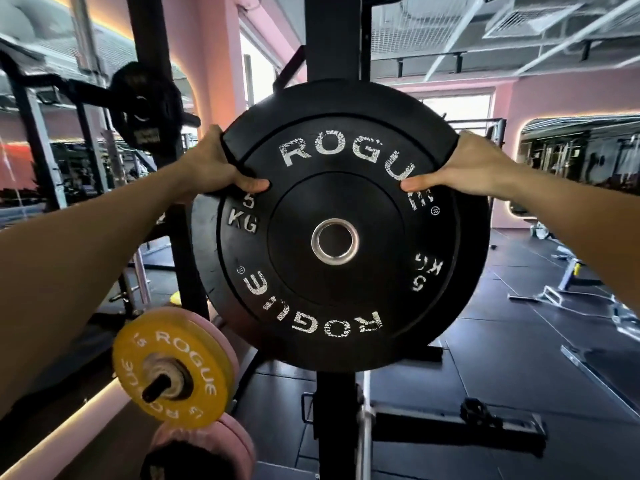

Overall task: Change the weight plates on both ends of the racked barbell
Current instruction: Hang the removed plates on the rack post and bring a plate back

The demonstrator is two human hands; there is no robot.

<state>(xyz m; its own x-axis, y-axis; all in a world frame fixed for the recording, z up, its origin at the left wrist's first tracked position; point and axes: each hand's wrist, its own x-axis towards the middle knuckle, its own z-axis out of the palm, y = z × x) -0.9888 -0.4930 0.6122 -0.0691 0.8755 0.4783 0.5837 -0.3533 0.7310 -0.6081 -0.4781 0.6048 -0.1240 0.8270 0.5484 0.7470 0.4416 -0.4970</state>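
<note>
Black bumper plate (334, 233) hangs upright before the rack post (329, 39), gripped at its upper rim by left hand (214, 164) and right hand (474, 164), thumbs across its face, probably to steady its weight; yellow plate (169, 367) sits lower left.

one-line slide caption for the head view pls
Left hand and right hand grip a black 5 kg Rogue plate by its upper rim, beside a yellow plate stored on a peg.
</note>
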